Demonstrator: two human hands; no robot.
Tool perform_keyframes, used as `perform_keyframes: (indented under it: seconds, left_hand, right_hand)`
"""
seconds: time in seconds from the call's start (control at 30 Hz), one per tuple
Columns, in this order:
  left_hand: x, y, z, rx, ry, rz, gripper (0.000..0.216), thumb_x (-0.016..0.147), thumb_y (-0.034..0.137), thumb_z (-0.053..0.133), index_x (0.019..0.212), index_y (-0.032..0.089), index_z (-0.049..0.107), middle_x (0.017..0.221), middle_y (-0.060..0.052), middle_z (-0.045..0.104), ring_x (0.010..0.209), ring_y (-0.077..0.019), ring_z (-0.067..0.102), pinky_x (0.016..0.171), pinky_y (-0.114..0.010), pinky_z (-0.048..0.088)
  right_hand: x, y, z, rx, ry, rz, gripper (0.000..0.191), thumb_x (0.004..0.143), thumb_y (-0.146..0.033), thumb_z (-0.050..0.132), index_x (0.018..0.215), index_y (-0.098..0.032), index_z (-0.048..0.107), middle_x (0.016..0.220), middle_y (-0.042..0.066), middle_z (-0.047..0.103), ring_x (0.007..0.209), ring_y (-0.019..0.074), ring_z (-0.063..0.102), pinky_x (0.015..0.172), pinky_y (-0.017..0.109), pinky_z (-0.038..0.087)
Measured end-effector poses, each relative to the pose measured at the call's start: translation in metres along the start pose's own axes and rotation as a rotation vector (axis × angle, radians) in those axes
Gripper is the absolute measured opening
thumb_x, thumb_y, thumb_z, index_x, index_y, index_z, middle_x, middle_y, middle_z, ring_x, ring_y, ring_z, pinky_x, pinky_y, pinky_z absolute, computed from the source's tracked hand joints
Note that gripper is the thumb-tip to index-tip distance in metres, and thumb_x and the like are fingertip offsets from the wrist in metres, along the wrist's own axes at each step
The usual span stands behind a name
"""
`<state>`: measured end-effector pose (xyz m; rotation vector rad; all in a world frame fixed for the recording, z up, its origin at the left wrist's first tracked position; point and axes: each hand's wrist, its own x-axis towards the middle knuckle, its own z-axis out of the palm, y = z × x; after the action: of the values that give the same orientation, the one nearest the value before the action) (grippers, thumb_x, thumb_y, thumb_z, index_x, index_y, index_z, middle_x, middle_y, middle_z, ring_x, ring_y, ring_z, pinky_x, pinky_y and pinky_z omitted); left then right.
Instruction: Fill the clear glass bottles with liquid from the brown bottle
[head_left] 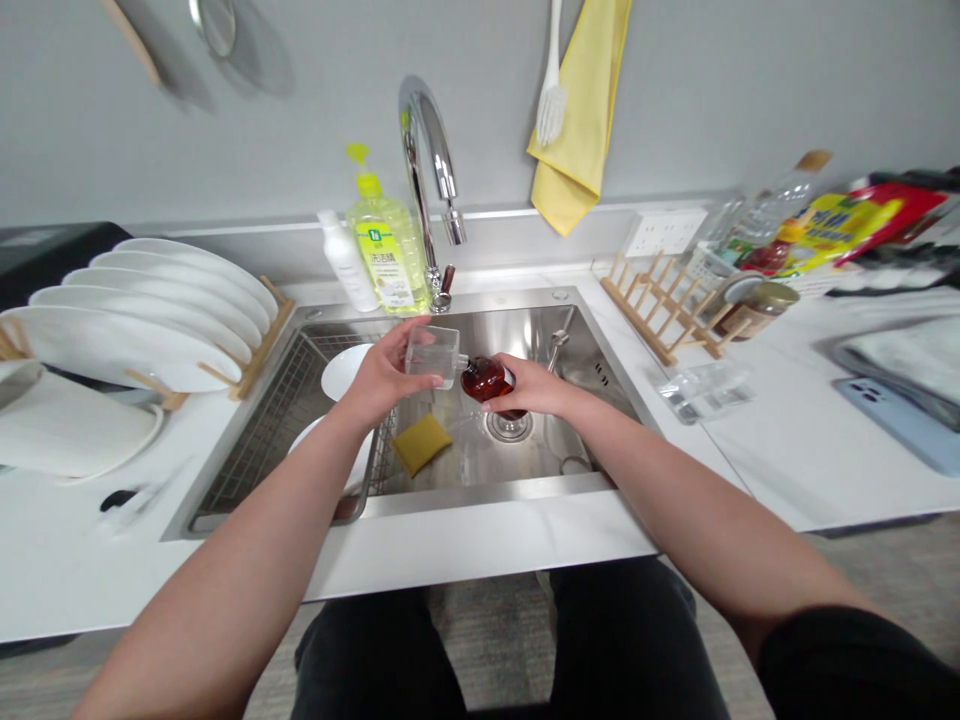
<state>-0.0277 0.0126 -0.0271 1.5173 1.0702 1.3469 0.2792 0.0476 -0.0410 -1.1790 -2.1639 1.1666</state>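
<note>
Two hands are holding two bottles close together, neck to end, over the silver metal sink.

Left hand is pinching a clear square-sided bottle between thumb and fingers; its short neck is pointing right. Right hand is curling around a glossy red-brown rounded bottle, meeting that neck or nearly so. Both bottles are hovering mid-sink, between rear and front edges, near the round metal drain. Flat yellow-green sponge is lying on sink floor, toward front edge, untouched. Progress: bottles already paired, pouring probably under way; direction and amount, cannot tell. Left over: neither bottle is resting on anything yet; remainder unclear.
</note>
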Motion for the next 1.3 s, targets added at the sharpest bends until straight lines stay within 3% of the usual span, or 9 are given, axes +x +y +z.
perform_keyframes:
  seconds: [0.13,0.63,1.1,1.3]
  left_hand:
    - [-0.002,0.003,0.001,-0.012,0.003,-0.019,0.112,0.053,0.032,0.116,0.156,0.026,0.073,0.132,-0.008,0.076,0.114,-0.0281,0.076,0.106,-0.043,0.064]
    - [-0.003,0.002,0.0,0.009,0.011,-0.015,0.118,0.057,0.034,0.114,0.166,0.026,0.068,0.138,-0.011,0.077,0.13,-0.0354,0.076,0.119,-0.052,0.06]
    - [-0.003,0.002,-0.003,0.034,0.001,-0.014,0.116,0.06,0.031,0.112,0.167,0.029,0.068,0.137,-0.009,0.076,0.126,-0.0341,0.076,0.11,-0.047,0.063]
    - [-0.004,0.009,-0.001,0.029,-0.004,-0.007,0.115,0.059,0.03,0.112,0.166,0.03,0.069,0.133,-0.007,0.074,0.12,-0.0302,0.076,0.1,-0.04,0.064]
  right_hand:
    - [-0.002,-0.002,0.0,0.014,0.003,0.0,0.066,0.075,-0.044,0.106,0.13,-0.023,0.074,0.121,0.006,0.087,0.113,0.0331,0.081,0.103,0.045,0.06]
    - [-0.002,0.001,0.003,0.066,0.008,-0.01,0.073,0.074,-0.048,0.106,0.133,-0.024,0.072,0.125,0.007,0.087,0.117,0.0361,0.081,0.104,0.048,0.061]
    - [-0.002,0.006,0.005,0.095,0.017,-0.069,0.073,0.074,-0.049,0.106,0.135,-0.025,0.073,0.127,0.006,0.087,0.119,0.0357,0.082,0.11,0.05,0.061]
    - [0.0,0.009,0.009,0.122,0.032,-0.075,0.08,0.072,-0.049,0.107,0.142,-0.027,0.075,0.132,0.007,0.087,0.123,0.0358,0.082,0.115,0.052,0.061]
